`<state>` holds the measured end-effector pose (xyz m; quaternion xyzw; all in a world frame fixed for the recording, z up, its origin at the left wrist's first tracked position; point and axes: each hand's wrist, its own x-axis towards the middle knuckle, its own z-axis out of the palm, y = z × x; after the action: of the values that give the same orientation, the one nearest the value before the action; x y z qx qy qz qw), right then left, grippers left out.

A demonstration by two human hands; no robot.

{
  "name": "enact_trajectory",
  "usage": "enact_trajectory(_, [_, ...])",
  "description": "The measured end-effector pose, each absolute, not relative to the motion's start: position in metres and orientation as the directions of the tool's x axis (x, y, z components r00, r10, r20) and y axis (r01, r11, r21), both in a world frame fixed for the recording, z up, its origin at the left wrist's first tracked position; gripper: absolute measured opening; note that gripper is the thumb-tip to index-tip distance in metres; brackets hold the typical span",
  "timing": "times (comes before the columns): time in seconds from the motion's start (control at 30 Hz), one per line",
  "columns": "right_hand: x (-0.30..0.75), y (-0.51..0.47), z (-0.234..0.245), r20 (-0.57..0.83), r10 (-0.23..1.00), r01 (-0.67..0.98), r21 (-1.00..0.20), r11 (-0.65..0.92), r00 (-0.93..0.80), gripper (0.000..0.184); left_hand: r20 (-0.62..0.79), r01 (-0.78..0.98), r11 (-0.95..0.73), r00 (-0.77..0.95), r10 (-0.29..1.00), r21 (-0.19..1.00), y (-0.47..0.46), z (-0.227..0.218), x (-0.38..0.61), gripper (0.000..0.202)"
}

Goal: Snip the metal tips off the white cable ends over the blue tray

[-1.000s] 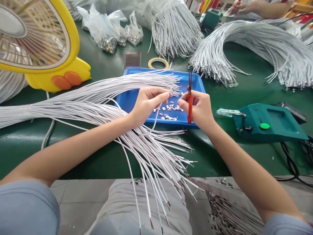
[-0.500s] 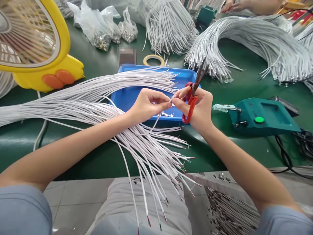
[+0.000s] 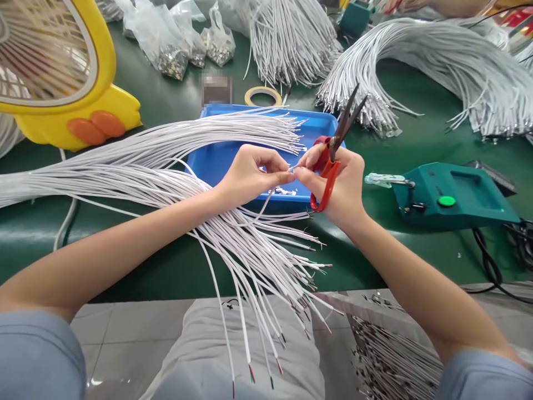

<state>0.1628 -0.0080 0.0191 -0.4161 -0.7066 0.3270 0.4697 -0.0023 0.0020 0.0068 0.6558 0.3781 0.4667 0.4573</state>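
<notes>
1 white cable (image 3: 265, 204) rises over the blue tray (image 3: 220, 161), its end pinched in your left hand (image 3: 252, 175). Your right hand (image 3: 343, 180) pinches the tip, red-handled scissors (image 3: 332, 166) hooked on, blades parted; loose cable bundle (image 3: 250, 244) fans below.

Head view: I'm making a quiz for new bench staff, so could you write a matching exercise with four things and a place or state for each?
Things
1. Scissors
2. Tray
3. Tape roll
4. Teal machine

Places and states
A. Lying on the tabletop, just beyond the tray
B. Bearing a bright green button
C. In the right hand, blades parted
D. Blue, with ends of white cables over it

Pairs: 1-C, 2-D, 3-A, 4-B
</notes>
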Motion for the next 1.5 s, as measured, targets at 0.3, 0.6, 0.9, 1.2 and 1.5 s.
enact_trajectory(0.3, [0.169, -0.001, 0.022, 0.398, 0.892, 0.211, -0.873, 0.440, -0.213, 0.012, 0.233, -0.111, -0.205, 0.464, 0.855, 0.973, 0.005, 0.008, -0.005, 0.028])
enact_trajectory(0.6, [0.167, 0.002, 0.016, 0.380, 0.861, -0.040, -0.920, 0.390, -0.338, 0.013, 0.178, -0.110, -0.140, 0.556, 0.812, 0.984, 0.007, 0.009, -0.004, 0.027])
enact_trajectory(0.9, [0.166, 0.001, 0.022, 0.425, 0.863, 0.043, -0.891, 0.452, -0.274, 0.016, 0.230, -0.073, -0.222, 0.466, 0.854, 0.972, 0.004, 0.008, -0.004, 0.029])
enact_trajectory(1.2, [0.168, 0.002, 0.017, 0.391, 0.888, 0.202, -0.875, 0.440, -0.241, 0.018, 0.214, -0.082, -0.197, 0.332, 0.919, 0.977, 0.002, 0.009, -0.003, 0.028])
enact_trajectory(1.5, [0.168, 0.001, 0.017, 0.398, 0.884, -0.034, -0.915, 0.403, -0.247, 0.016, 0.192, -0.030, -0.190, 0.238, 0.952, 0.981, 0.002, 0.012, -0.003, 0.026])
